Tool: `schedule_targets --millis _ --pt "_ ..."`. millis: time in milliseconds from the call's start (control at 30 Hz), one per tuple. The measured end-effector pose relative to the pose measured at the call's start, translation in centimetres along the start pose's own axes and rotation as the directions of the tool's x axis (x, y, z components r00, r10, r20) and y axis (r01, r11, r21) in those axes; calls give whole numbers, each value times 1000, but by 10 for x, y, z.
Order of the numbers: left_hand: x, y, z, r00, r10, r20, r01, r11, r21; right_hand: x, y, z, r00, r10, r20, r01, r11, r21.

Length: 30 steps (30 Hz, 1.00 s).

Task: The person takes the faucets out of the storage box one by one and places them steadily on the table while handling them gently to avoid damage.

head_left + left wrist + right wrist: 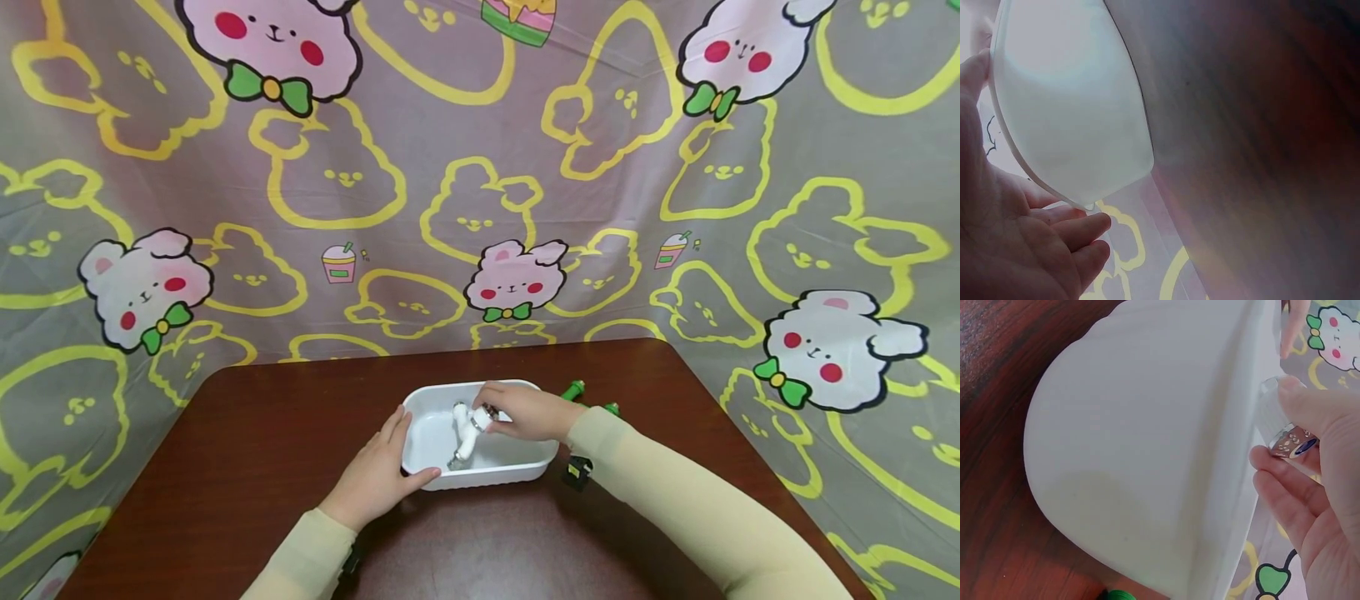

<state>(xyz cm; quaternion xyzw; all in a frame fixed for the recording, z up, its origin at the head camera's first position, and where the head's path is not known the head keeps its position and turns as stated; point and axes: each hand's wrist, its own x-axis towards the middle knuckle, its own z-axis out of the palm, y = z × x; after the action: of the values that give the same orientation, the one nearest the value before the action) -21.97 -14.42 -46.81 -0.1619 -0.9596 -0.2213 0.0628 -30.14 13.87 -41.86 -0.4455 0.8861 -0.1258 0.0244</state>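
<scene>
A white plastic tray point(517, 475) with rounded corners stands on the table. The left hand point(372, 473) holds its left end, the thumb over the front rim and the fingers at the left rim; in the left wrist view the fingers point(1082, 231) lie by the rim's lower corner. Above the tray's interior, the right hand point(534, 410) pinches a white branched tap-like fitting point(467, 435) with metal ends. In the right wrist view, the thumb and fingers are around its white body point(1270, 415), near a silver ring and a brownish, patterned cap point(1292, 442). The fitting's exact kind is unclear.
Two green pieces with brass-coloured tips lie behind the right forearm, one green piece point(574, 389) beside the tray, the other point(612, 409) partly hidden. The brown wooden table point(285, 442) ends at a patterned curtain point(420, 192) around the back and sides.
</scene>
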Motion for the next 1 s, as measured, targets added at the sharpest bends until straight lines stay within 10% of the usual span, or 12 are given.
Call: schedule_targets --millis 600,1000 --pt "-1 0 0 1000 -10 10 10 1000 -19 -26 2 -9 989 74 -126 -71 997 29" --pt "-1 0 0 1000 -13 20 13 1000 -19 -50 2 -14 940 200 -276 -190 980 63"
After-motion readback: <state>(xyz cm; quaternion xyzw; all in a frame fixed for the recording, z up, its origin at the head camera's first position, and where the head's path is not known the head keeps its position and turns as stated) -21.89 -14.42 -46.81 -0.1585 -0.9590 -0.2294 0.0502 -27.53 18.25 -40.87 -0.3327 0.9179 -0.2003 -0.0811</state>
